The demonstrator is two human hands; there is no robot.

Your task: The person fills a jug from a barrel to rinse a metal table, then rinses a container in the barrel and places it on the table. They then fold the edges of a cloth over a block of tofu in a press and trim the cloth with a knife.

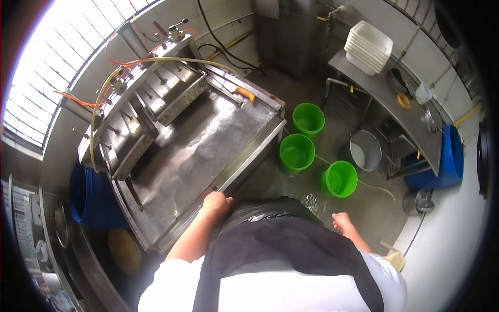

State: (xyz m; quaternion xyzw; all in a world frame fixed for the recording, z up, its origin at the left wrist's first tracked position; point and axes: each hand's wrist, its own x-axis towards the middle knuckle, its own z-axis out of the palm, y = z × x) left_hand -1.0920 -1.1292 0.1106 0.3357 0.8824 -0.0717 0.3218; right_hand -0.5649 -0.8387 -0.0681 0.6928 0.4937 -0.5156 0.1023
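My left hand [217,204] is at the front edge of the steel press table [200,151], its fingers curled; whether it grips anything there is too small to tell. On the other side of my dark apron [280,244], my right hand [342,222] hangs over the floor with curled fingers, and nothing shows in it. Ahead of me on the floor stand three green buckets: a far one [309,118], a middle one [297,152] and a near one [340,179]. An orange-handled tool [245,94] lies at the table's far right corner.
Two perforated steel press boxes [182,99] sit above the table. A grey bucket [365,151] stands beside the steel side table [410,122], which holds stacked white trays [368,47]. Blue barrels [451,156] stand at right and left. A hose [379,188] lies on the wet floor.
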